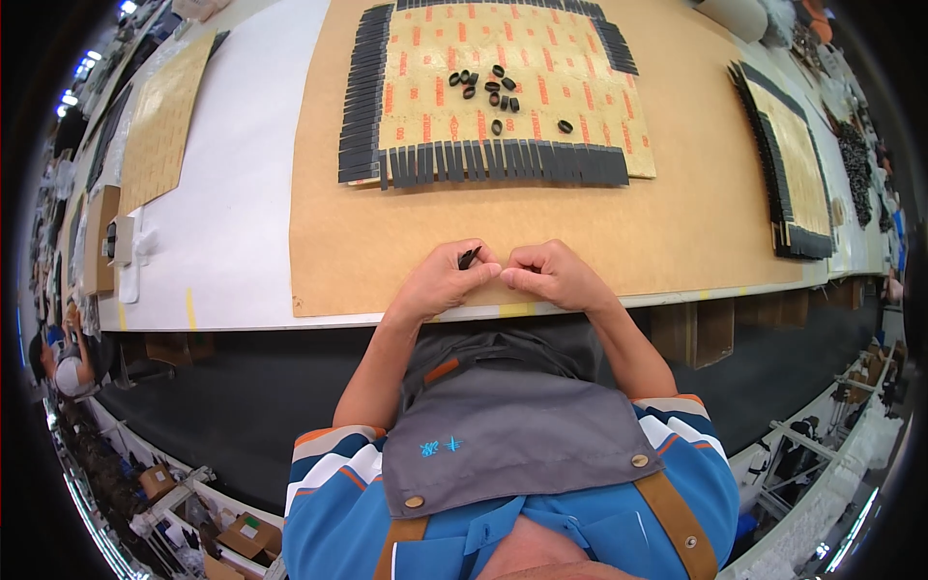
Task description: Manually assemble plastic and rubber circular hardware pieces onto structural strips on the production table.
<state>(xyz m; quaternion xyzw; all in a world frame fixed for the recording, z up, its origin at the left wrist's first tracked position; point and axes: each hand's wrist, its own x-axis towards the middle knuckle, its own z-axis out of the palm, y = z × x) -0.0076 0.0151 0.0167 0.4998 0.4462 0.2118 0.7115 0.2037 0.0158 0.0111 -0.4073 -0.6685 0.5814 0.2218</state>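
Note:
Both hands are close together over the brown paper sheet, near the front edge of the table. My left hand is closed, with a small black strip-like piece showing between its fingers. Beside it, my right hand is pinched, its fingertips almost meeting the left thumb. Whatever its fingers hold is hidden or too small to name. Beyond the hands lies a tan board with red print. Black strips stick out in rows along its edges. Several small black rings are scattered on its middle.
A similar board with black strips lies at the right end of the white table. At the left are a plain tan board and a cardboard box. Another person is at the far left.

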